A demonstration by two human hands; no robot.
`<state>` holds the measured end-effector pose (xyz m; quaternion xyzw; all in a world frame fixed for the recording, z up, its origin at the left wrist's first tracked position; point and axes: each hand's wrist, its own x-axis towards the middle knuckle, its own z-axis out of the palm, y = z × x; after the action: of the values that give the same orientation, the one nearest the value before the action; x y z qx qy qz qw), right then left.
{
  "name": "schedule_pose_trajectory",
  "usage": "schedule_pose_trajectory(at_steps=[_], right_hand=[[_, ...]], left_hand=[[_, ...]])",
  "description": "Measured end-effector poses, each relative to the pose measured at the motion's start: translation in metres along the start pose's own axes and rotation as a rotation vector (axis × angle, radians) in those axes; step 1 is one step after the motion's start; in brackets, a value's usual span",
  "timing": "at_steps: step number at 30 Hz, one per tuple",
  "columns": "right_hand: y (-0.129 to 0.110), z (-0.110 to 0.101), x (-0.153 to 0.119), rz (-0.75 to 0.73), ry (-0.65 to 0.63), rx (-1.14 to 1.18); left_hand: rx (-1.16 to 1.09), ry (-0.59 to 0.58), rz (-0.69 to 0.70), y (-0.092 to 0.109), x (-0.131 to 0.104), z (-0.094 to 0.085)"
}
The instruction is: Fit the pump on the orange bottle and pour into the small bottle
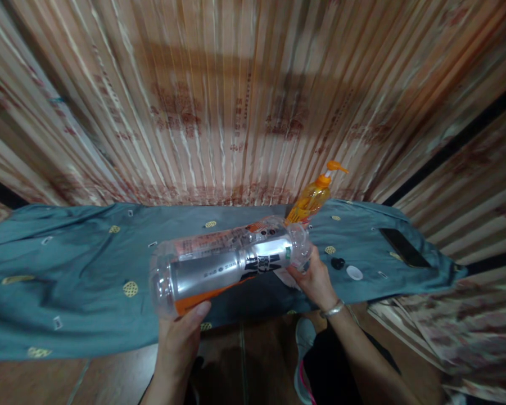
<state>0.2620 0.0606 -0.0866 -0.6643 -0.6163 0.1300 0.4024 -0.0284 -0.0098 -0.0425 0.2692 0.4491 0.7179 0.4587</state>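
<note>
Over the cloth-covered table (pixel 90 270), just left of the orange pump bottle (pixel 310 201), the clear plastic bottle (pixel 219 270) tilts sideways — fingers of the left hand (pixel 179 336) gripping its base end, those of the right hand (pixel 318 280) its neck end.

The large clear plastic bottle (pixel 231 259) hides most fingers of the left hand (pixel 180 334) and the base of the orange pump bottle (pixel 311 199), and the fine print (pixel 226 267) of its silver label (pixel 200 277) is blurred. The black object (pixel 338 262) beside the white disc (pixel 355 273) is too small to identify. The bottom edge cuts off both forearms (pixel 365 354).
</note>
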Motion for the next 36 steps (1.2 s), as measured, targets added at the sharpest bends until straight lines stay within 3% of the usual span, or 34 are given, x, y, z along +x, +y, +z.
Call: schedule_pose_trajectory(at_steps=[14, 21, 24, 28, 36], right_hand=[[-0.001, -0.001, 0.0, -0.027, -0.02, 0.024], [-0.001, -0.002, -0.001, -0.031, -0.018, 0.016], [0.001, -0.002, 0.0, -0.016, -0.022, 0.007], [0.003, 0.0, 0.0, -0.021, -0.018, 0.012], [0.003, 0.0, 0.0, -0.033, -0.007, 0.024]], left_hand=[[-0.041, 0.051, 0.011, 0.012, -0.011, 0.015], [-0.058, -0.025, 0.006, 0.007, 0.0, 0.004], [-0.07, 0.041, 0.015, 0.011, -0.007, 0.013], [-0.061, 0.044, -0.002, 0.017, -0.015, 0.023], [-0.04, 0.008, 0.007, 0.007, -0.003, 0.008]])
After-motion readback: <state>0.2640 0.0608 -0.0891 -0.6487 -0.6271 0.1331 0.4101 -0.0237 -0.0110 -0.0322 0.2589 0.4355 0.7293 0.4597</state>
